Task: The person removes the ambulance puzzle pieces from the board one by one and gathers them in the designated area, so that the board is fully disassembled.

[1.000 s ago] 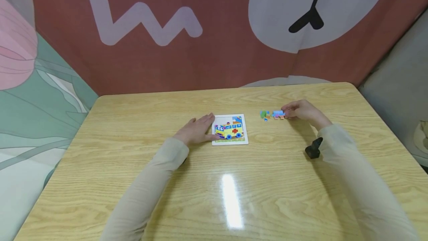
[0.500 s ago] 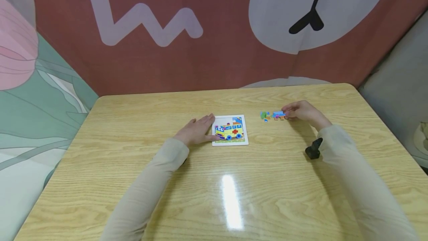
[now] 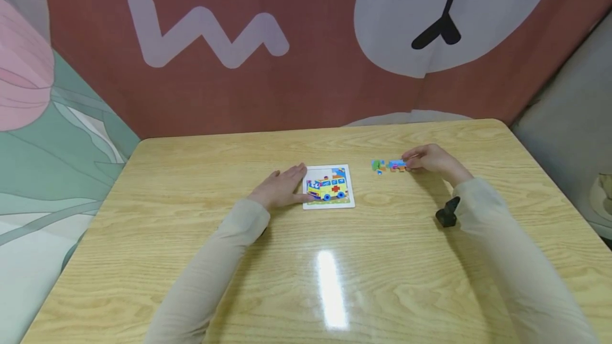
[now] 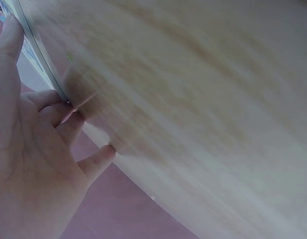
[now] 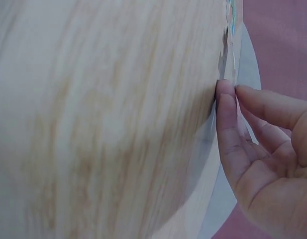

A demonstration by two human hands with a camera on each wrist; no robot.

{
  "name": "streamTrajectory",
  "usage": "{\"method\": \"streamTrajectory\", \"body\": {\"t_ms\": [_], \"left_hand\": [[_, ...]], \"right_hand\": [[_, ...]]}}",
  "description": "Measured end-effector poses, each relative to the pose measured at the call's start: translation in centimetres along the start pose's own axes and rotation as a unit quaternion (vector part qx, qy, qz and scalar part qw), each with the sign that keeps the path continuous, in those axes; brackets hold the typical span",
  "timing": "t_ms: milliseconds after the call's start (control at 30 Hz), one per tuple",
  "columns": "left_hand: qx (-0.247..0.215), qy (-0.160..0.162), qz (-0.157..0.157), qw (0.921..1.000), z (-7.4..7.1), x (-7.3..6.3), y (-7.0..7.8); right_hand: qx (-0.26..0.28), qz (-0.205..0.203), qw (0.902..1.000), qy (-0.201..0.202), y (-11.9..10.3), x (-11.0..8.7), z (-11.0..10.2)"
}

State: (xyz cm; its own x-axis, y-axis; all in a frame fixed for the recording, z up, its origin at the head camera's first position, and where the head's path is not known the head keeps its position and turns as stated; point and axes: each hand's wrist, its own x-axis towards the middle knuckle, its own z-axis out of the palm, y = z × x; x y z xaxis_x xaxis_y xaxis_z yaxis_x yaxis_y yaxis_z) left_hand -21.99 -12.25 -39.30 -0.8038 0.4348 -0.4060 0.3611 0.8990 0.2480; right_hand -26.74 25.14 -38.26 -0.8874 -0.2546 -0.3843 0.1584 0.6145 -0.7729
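Observation:
In the head view, a white-framed jigsaw puzzle (image 3: 330,187) lies on the table, its picture a yellow ambulance with a red cross. A pale patch shows at the upper left of its picture. Against the frame's left side rests my left hand (image 3: 281,185), fingers extended, thumb lying over the lower left of the picture. Right of the frame, my right hand (image 3: 432,161) pinches a blue puzzle piece (image 3: 397,165) by its right end, between thumb and fingertips. The fingers partly hide that piece. Next to it lies a green and blue puzzle piece (image 3: 378,165).
A tiny blue and white bit (image 3: 380,172) lies just below the green piece. The wooden table (image 3: 191,174) ends at a reddish-brown printed cloth (image 3: 287,94). A black device (image 3: 447,213) sits at the right wrist.
The blue piece has shifted very slightly in the right hand's fingers. Both hands otherwise stay in place, and the puzzle frame has not moved.

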Motion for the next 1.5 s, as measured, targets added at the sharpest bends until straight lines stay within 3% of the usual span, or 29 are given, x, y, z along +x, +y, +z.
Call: {"method": "streamTrajectory", "body": {"t_ms": [367,667,900,1133,1433,1500], "left_hand": [[-0.008,-0.006,0.001,0.9999,-0.1,-0.3,0.0],[-0.002,-0.002,0.004,1.0000,0.1,-0.2,-0.2],[-0.004,0.000,0.007,1.0000,0.1,-0.1,-0.2],[-0.004,0.000,0.003,1.0000,0.1,0.0,-0.1],[-0.003,0.001,0.000,1.0000,0.1,0.1,-0.1],[-0.002,0.001,0.000,1.0000,0.1,0.1,-0.1]], "right_hand": [[0.025,0.011,0.9995,-0.012,0.0,-0.4,-0.1],[0.003,0.004,0.9999,-0.009,-0.4,-0.5,-0.3],[-0.036,-0.026,0.9988,0.020,-1.5,-0.5,-0.2],[-0.059,-0.053,0.9961,0.038,-3.7,-0.4,1.8],[-0.063,-0.080,0.9947,0.014,-6.3,0.9,5.6],[-0.071,-0.102,0.9922,0.004,-6.5,1.2,6.7]]}}
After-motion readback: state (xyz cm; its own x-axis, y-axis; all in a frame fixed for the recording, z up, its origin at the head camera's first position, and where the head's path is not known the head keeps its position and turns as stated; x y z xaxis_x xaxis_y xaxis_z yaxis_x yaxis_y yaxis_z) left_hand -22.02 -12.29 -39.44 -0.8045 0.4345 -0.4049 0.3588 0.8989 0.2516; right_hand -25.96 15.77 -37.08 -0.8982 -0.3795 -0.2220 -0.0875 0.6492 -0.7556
